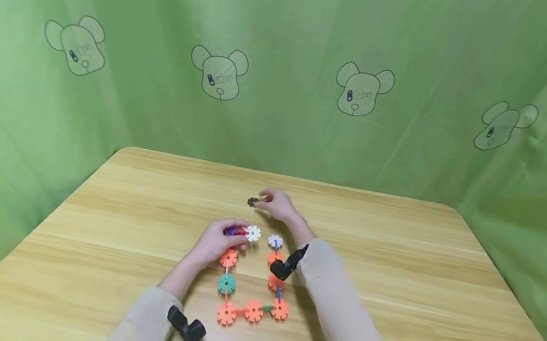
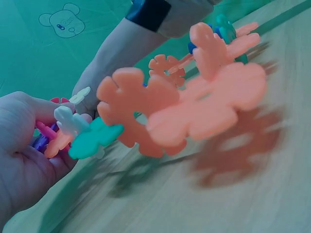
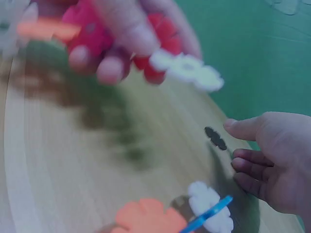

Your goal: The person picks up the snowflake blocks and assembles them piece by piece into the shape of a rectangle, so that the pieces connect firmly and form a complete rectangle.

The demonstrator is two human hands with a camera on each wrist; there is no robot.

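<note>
A chain of notched plastic discs lies on the table, with orange discs [image 1: 253, 310] along its near side and a green disc [image 1: 226, 283] on its left. My left hand [image 1: 218, 240] pinches purple and red discs at the chain's far left end, and a white disc [image 1: 253, 233] sticks out past its fingertips. Farther back, my right hand [image 1: 277, 204] reaches to a dark brown disc [image 1: 252, 202]. In the right wrist view, its slightly bent fingers [image 3: 250, 167] are beside that dark disc [image 3: 215, 138], with a small gap showing.
A pale lilac disc [image 1: 275, 241] ends the chain's right side, under my right forearm. The wooden table [image 1: 395, 250] reaches back to a green curtain [image 1: 277, 137] printed with bear heads. Black wrist cameras [image 1: 187, 327] sit on both sleeves.
</note>
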